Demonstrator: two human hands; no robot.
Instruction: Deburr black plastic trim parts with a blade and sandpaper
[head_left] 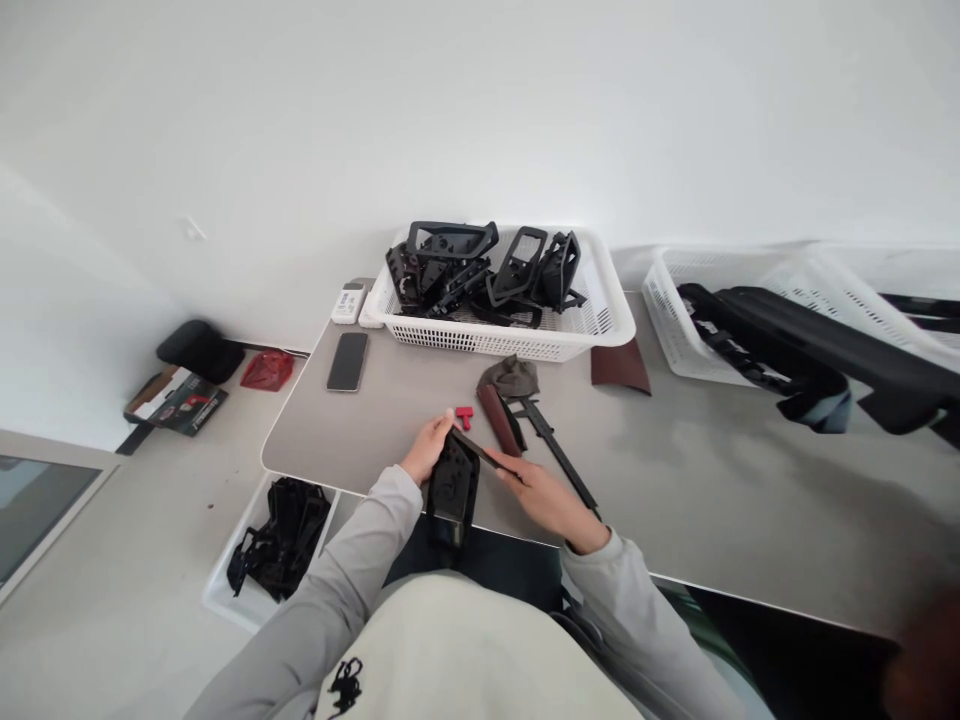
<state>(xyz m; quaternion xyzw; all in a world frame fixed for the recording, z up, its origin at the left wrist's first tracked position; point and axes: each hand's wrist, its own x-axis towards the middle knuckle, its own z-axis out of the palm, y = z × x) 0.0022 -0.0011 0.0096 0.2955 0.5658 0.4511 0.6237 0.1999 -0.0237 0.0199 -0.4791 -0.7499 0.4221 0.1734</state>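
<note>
Near the table's front edge my left hand (pixel 427 450) is closed on the upper end of a black plastic part (pixel 452 487), which hangs tilted past the edge. My right hand (pixel 547 497) grips a thin flat dark strip (pixel 481 452); its far end lies along the part's top edge beside my left fingers. The strip's exact kind is not clear. Just beyond my hands lie a small red T-shaped piece (pixel 465 416), a curled brown sheet (pixel 501 420), a black caliper (pixel 556 455) and a crumpled grey cloth (pixel 513 376).
A white basket (pixel 487 340) at the back holds several black plastic parts. A phone (pixel 347 362) lies left of it, a brown curved sheet (pixel 621 368) right. Long black trims (pixel 817 335) jut from baskets at right. A white bin (pixel 251 585) stands below left. Someone's blurred hand (pixel 930 650) shows lower right.
</note>
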